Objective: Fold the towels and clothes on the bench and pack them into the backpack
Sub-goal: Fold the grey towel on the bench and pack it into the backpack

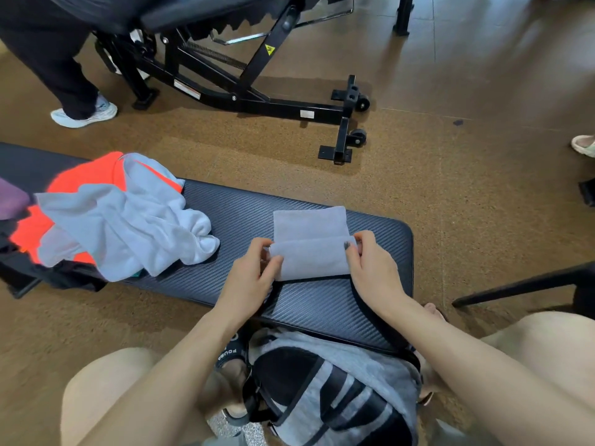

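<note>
Right now both the left hand (257, 268) and right hand (370, 262) pinch the ends of the grey towel (310, 243) half-folded on the bench (322, 304), and uneven pulls could skew the fold.

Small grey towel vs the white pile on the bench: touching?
Apart. The head view shows a bare strip of bench pad between the small grey towel and the white pile; only the hands hold the towel.

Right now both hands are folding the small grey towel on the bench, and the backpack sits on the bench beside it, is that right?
Not quite. The head view shows the backpack on the floor between the person's legs. Both the left hand and right hand do fold the small grey towel on the bench.
</note>
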Available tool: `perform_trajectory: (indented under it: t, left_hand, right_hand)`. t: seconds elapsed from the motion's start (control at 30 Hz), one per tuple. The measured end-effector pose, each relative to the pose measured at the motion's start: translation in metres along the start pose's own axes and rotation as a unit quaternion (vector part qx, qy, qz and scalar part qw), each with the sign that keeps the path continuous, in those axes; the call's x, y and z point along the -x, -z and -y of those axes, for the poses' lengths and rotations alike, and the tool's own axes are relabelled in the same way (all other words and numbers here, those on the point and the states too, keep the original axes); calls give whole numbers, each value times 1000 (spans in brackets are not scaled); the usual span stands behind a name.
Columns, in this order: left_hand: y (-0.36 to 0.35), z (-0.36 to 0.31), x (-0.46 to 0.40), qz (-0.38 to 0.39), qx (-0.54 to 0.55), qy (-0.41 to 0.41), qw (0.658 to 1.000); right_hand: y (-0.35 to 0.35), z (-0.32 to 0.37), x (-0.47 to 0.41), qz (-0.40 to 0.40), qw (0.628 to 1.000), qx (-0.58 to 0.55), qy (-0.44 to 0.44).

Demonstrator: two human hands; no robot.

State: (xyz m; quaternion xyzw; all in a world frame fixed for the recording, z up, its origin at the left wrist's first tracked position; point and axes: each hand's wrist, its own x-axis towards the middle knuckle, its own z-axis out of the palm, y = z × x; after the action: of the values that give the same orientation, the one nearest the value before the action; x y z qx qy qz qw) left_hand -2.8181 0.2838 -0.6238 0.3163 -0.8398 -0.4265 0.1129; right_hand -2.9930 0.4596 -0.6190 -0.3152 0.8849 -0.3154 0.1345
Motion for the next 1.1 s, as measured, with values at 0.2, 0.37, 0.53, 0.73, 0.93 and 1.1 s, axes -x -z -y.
perform_trajectory:
  t: [0.2, 0.37, 0.53, 0.73, 0.93, 1.1]
  left_hand:
    - [-9, 0, -14, 0, -34, 18, 999]
    - [-13, -3, -17, 1, -73, 4, 997]
    - [-12, -13, -18, -54, -295, -102, 949]
    - [-11, -22, -22, -29, -414, -335, 846]
    - [-11, -27, -17, 42, -387, -267, 882]
    - [-8, -31, -23, 41, -414, -236, 878]
  right_hand:
    - [-15, 0, -7, -70, 991, 115, 9]
    - [-20, -2, 0, -99, 986, 136, 0]
    - [-16, 1, -1, -92, 986, 133, 36]
    - [-2, 3, -14, -117, 918, 253, 282]
    - [8, -7, -17, 30, 891, 271, 364]
    - [15, -10, -27, 68, 870, 309, 379]
